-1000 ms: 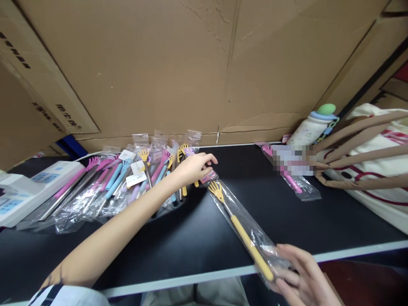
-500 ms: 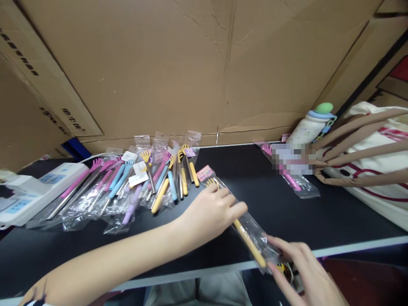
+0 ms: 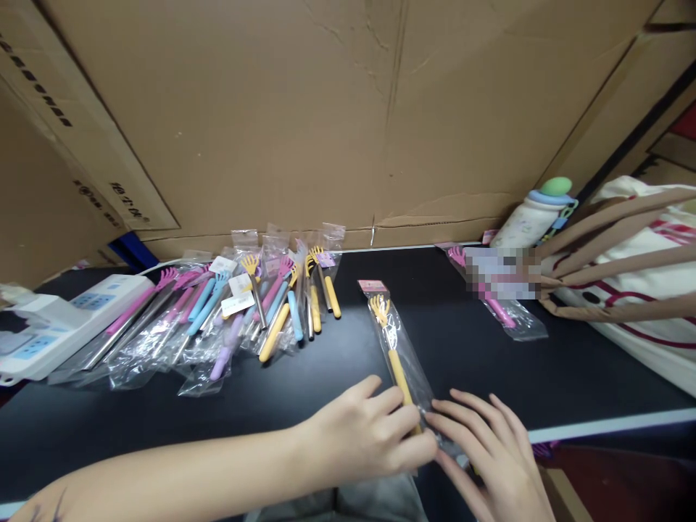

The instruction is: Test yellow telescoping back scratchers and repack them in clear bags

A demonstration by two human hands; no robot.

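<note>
A yellow back scratcher in a clear bag [image 3: 387,335] lies on the black table [image 3: 489,370], its claw end pointing away from me under a pink label. My left hand [image 3: 370,435] pinches the bag's near end at the yellow handle. My right hand [image 3: 489,449] meets it from the right, thumb and forefinger closed on the same end of the bag. The lowest part of the handle is hidden under my fingers.
A pile of bagged scratchers [image 3: 261,304] in pink, blue, yellow and purple lies at the back left, beside a white power strip [image 3: 48,326]. Another pink bagged one [image 3: 500,304], a bottle [image 3: 536,210] and a tote bag [image 3: 641,275] stand at the right. Cardboard [image 3: 326,109] walls the back.
My left hand slid from the bag's top near the pile down to its near end. The bag swung from slanting to nearly straight, and my right hand closed in on its end.
</note>
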